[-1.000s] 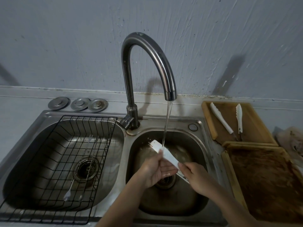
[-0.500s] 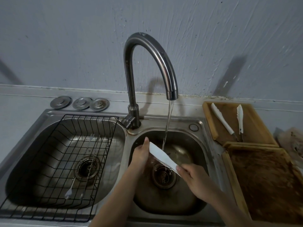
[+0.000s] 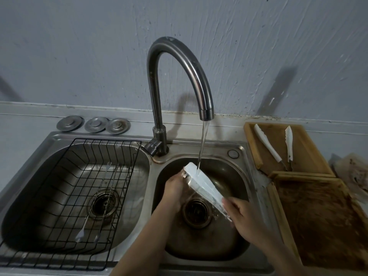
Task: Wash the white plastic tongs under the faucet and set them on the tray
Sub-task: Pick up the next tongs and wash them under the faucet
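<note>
Tongs [image 3: 205, 187] of white plastic slant across the right basin at frame centre, their upper end under the faucet [image 3: 179, 76] stream. Going left to right: a black wire rack [image 3: 65, 196] fills the left basin; the left hand [image 3: 175, 188] touches the tongs' upper end, its grasp unclear; the right hand [image 3: 244, 218] grips their lower end; a wooden tray [image 3: 310, 148] at right holds two white utensils.

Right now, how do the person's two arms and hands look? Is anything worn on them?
Both forearms are bare as far as the frame shows: no sleeve, glove, watch or bracelet. The left hand and the right hand show no rings on the visible fingers. The left hand looks wet and glossy near the water.
</note>
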A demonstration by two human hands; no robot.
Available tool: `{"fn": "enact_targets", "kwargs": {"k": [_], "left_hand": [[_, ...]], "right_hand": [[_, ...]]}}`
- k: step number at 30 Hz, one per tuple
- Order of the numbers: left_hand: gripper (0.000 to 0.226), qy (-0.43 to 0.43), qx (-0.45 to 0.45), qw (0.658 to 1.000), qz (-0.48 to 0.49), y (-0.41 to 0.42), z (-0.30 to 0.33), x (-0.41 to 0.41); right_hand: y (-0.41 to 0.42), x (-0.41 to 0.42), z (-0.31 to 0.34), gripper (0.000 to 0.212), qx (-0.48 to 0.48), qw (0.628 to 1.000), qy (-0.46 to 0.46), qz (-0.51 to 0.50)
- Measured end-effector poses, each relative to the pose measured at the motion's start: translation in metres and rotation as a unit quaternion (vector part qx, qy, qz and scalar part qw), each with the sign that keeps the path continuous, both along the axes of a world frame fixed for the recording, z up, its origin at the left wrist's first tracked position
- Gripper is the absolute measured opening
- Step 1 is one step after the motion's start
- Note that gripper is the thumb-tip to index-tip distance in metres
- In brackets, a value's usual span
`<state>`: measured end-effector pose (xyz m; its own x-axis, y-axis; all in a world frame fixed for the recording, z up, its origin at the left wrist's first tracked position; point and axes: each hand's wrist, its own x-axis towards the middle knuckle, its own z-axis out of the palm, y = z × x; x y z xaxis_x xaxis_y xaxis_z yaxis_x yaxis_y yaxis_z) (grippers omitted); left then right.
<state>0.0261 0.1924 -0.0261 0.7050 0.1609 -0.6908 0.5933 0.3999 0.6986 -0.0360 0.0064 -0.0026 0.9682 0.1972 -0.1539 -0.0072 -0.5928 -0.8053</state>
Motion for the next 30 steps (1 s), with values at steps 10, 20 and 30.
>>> {"fn": "enact_targets", "kwargs": {"k": [10, 20, 30], "left_hand": [[0.022, -0.207, 0.178, 0.962, -0.01, -0.004, 0.005, -0.009], [0.05, -0.218, 0.194, 0.95, -0.11, 0.002, 0.006, -0.004], [0.038, -0.296, 0.216, 0.918, -0.153, 0.021, 0.01, 0.005]], "right_hand": [[0.001, 0.002, 0.001, 0.045, -0.046, 0.999, -0.01, 0.009], [-0.001, 0.002, 0.004, 0.039, -0.027, 0.999, 0.015, -0.011], [-0.003, -0.001, 0.016, 0.028, 0.004, 0.996, 0.087, -0.012]]}}
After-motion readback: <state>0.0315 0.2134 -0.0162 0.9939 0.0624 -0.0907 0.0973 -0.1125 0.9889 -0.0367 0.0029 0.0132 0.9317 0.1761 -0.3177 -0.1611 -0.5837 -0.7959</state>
